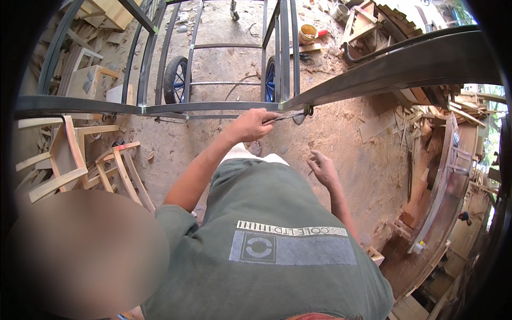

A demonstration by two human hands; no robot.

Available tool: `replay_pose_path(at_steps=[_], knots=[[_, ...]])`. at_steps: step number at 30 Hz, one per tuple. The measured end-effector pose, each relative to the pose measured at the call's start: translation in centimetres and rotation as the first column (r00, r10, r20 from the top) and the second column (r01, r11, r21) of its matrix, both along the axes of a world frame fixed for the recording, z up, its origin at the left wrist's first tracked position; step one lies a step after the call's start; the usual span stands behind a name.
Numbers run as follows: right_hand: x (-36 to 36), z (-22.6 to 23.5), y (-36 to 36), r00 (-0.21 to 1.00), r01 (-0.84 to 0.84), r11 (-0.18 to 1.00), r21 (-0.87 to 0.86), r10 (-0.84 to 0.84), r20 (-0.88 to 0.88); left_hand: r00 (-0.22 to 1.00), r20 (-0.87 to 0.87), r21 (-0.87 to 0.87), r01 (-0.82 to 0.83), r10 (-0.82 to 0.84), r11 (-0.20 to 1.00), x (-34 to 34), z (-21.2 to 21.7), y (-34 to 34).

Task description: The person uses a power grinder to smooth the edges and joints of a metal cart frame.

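The slim dark tool (287,116) is best kept steady, its far end held in plain sight beside the metal frame (213,108); whether the two touch cannot be told. It is gripped at one end by the closed fingers of the left hand (249,127) and juts rightward from them. The right hand (324,167) is held apart, half curled; whether anything is pinched there cannot be told.

At far left I see pale wooden frames (58,184) on the dusty floor (346,133). Toward the upper right I make out a yellow bucket (307,35) near scrap wood (365,23). A long brown board (449,200) runs down the right side.
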State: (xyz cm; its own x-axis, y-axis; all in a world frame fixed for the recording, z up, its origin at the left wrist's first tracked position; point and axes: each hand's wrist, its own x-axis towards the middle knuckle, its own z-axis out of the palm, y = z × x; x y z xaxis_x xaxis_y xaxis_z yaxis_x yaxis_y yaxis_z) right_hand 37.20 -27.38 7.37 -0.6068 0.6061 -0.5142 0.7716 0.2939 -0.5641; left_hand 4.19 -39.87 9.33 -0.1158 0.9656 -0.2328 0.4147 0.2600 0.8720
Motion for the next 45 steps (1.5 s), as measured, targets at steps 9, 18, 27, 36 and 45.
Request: replay_pose_path(at_steps=[9,18,27,36,45], knots=[[-2.0,0.3,-6.6,0.971,0.237,0.971,-0.019,-0.237,0.019,0.482,0.876,-0.215,0.36,0.017,0.908,-4.0,-2.6,3.6],[-4.4,-1.1,-18.4,0.829,0.529,0.847,-0.05,-0.529,-0.182,-0.143,0.987,0.028,0.603,0.073,0.798,-4.9,-3.6,3.9],[-8.1,-0.2,-24.1,0.645,0.736,0.672,-0.078,-0.732,-0.218,0.346,0.931,-0.069,0.468,-0.112,0.881,-5.2,-3.9,6.0],[-10.3,0.4,-25.3,0.619,0.761,0.645,-0.068,-0.754,-0.217,0.454,0.869,0.008,0.383,-0.195,0.924,-3.2,-3.5,4.9],[-8.9,-1.1,-24.8,0.622,0.769,0.639,-0.005,-0.751,-0.22,0.786,0.488,-0.061,0.465,-0.38,0.883,-5.5,1.3,6.6]])
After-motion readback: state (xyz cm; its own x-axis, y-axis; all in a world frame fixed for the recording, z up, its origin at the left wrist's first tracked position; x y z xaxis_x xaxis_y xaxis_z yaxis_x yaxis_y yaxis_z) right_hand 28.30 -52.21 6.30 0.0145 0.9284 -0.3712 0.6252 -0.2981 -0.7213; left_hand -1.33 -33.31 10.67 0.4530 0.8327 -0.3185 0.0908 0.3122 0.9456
